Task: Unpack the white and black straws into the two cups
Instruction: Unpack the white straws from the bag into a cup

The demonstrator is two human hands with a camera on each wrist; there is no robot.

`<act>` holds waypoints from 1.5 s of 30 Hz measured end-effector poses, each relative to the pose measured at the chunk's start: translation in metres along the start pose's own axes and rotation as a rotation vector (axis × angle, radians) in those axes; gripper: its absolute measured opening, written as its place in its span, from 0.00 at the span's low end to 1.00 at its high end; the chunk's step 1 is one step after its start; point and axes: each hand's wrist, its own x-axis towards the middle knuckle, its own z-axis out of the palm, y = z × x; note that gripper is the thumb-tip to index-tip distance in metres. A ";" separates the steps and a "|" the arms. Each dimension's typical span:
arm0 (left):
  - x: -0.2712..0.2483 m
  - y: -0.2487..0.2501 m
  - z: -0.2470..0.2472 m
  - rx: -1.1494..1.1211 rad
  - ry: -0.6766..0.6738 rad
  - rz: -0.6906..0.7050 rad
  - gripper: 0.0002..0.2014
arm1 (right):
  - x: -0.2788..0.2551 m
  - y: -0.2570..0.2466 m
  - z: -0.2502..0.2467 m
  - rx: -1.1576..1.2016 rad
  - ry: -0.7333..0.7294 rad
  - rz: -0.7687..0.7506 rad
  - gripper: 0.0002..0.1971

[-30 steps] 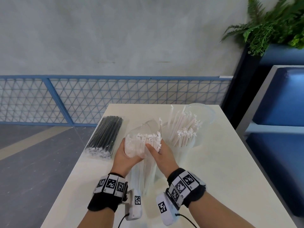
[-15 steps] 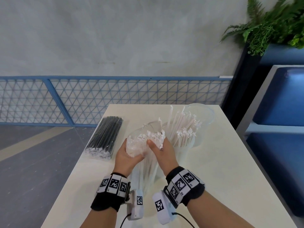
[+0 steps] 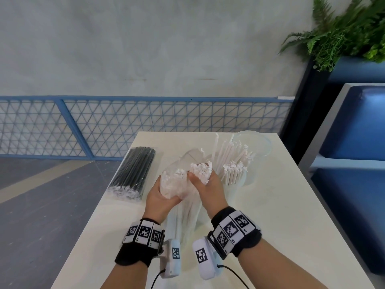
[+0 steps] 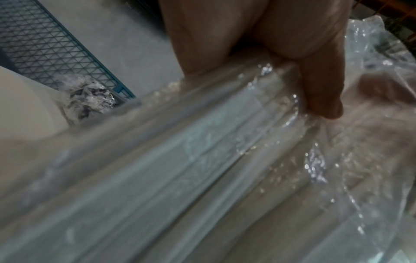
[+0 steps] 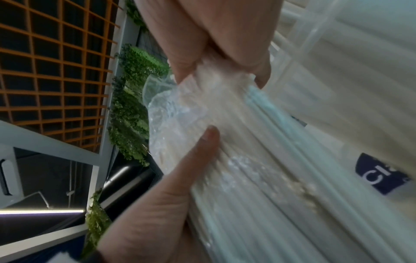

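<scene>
A clear plastic bag of white wrapped straws (image 3: 177,184) stands tilted on the table (image 3: 270,215). My left hand (image 3: 164,195) grips the bag's upper part from the left; its thumb (image 4: 319,92) presses the plastic. My right hand (image 3: 206,180) pinches a bunch of white straws (image 3: 201,170) at the bag's open top, seen as thumb and fingers around the bunch of white straws (image 5: 225,106). Behind them a clear cup (image 3: 235,182) holds several white straws (image 3: 231,161). Another clear cup (image 3: 253,142) stands further back. A sealed pack of black straws (image 3: 135,170) lies at the left.
The table's left edge (image 3: 93,215) drops to a grey floor. A blue mesh fence (image 3: 125,126) runs behind the table. A planter with ferns (image 3: 343,32) and a blue bench (image 3: 354,126) stand to the right.
My right hand has lifted the bunch of white straws up and slightly to the right, farther out of the bag. My left hand has stayed on the bag.
</scene>
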 end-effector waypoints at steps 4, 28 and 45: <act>0.001 -0.001 -0.001 0.003 0.000 0.000 0.30 | 0.007 -0.012 -0.001 0.002 0.013 -0.057 0.17; 0.004 -0.008 -0.004 -0.011 -0.024 -0.068 0.37 | -0.004 -0.006 0.002 0.038 -0.025 -0.008 0.11; 0.005 -0.004 0.002 0.054 -0.019 -0.100 0.30 | 0.025 -0.057 -0.019 0.172 0.198 -0.070 0.08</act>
